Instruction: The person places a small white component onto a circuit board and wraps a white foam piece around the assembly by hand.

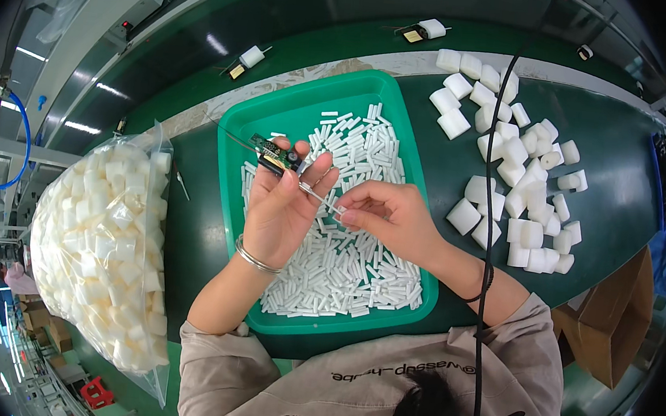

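From where I stand, the green tray point(275, 96) is in the middle of the bench point(192, 231), and many short white tubes point(343, 276) are lying in it, most of them in one loose heap. Above the tray, the person's left hand point(279, 207) holds a small green circuit board point(273, 150); its thumb and fingers are closed around the lower part of the board, where a black part is fixed. From the board, a thin pale lead point(318, 196) goes across to the right hand point(392, 215), also above the tray. There the thumb and forefinger are pressed together and pinch the end of this lead; I cannot tell whether a tube is between them too.

To the left of the tray stands a clear plastic bag point(100, 243), full of white cylinders. To the right of the tray, more white cylinders point(528, 173) are scattered, some of them touching. Beyond the tray lie two small assemblies point(252, 57), each having one white cylinder and a yellow patch.
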Demonstrator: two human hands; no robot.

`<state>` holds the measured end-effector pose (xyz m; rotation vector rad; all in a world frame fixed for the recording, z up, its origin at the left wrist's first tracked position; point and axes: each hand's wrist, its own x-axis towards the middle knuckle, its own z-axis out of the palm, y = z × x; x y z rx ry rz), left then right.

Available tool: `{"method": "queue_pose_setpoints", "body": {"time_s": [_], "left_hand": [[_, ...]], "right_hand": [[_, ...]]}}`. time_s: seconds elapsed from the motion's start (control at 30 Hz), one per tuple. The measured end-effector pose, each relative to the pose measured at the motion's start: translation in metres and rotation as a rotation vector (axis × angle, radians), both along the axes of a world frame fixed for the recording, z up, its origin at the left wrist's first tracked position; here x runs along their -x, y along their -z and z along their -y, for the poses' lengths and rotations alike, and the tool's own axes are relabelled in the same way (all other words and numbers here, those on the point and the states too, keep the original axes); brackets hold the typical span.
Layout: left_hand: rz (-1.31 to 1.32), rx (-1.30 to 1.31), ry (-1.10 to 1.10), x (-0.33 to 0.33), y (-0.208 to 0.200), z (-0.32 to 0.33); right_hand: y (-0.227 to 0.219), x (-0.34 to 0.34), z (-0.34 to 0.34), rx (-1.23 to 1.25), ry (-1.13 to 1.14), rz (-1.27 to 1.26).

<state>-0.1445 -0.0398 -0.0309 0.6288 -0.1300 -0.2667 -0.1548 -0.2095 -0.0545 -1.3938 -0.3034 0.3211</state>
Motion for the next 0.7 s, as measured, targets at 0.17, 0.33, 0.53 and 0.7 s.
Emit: {"method": "queue_pose_setpoints", "body": {"time_s": [0.17,0.33,0.53,0.7], "left_hand": [[-0.018,-0.021,-0.028,0.0012,-0.0011,-0.0013],[0.028,0.001,-0.007,0.0030,0.0030,-0.0039],[0.010,-0.070,-0.045,0.0081,-0.0040,0.0001],[0.088,-0.393,-0.083,0.0089,-0.0035,0.0013]], "right_hand": [[-0.0030,0.0016,-0.0001,0.017,-0.027,0.046],[-0.0017,0.0018,-0.0008,0.081,-0.037,0.110],[-0.0042,0.0042,-0.0006,0.117,-0.016,0.191],[-0.0087,0.0051,0.0033,0.153,0.250,0.367]]}}
